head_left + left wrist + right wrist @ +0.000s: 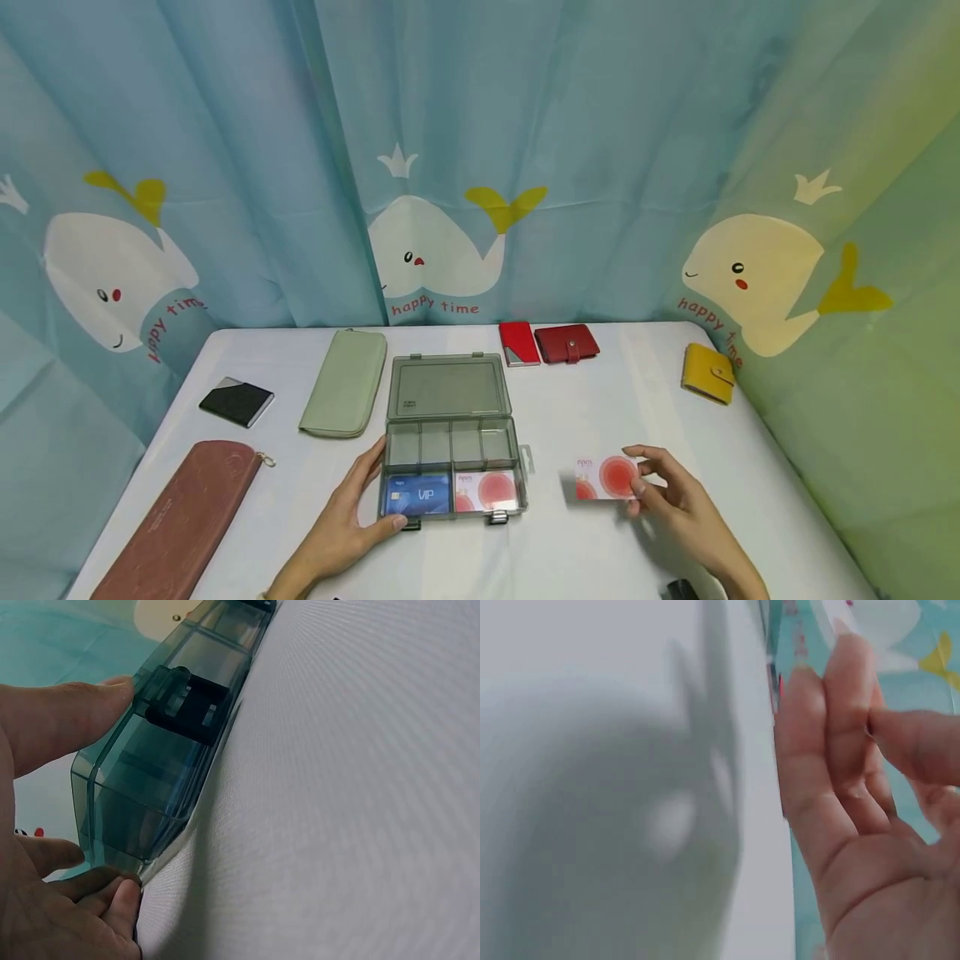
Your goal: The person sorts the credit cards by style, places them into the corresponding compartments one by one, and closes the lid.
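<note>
A translucent grey-green compartment box (450, 463) lies on the table with its lid (450, 388) swung back. In its front compartments are a blue VIP card (418, 495) on the left and a pink-and-white card (487, 492) on the right. My left hand (341, 517) holds the box by its left front corner; in the left wrist view the thumb (90, 712) is on the edge near a dark latch (187, 703). Right of the box, my right hand (667, 492) pinches another pink-and-white card (604, 478) by its right end, a shadow beside it. The right wrist view hides that card.
On the left lie a black card case (237, 402), a green wallet (345, 383) and a brown wallet (180, 517). Behind the box are a red card case (519, 344) and a dark red wallet (567, 343). A yellow wallet (708, 373) sits far right. Curtains (450, 100) border the table.
</note>
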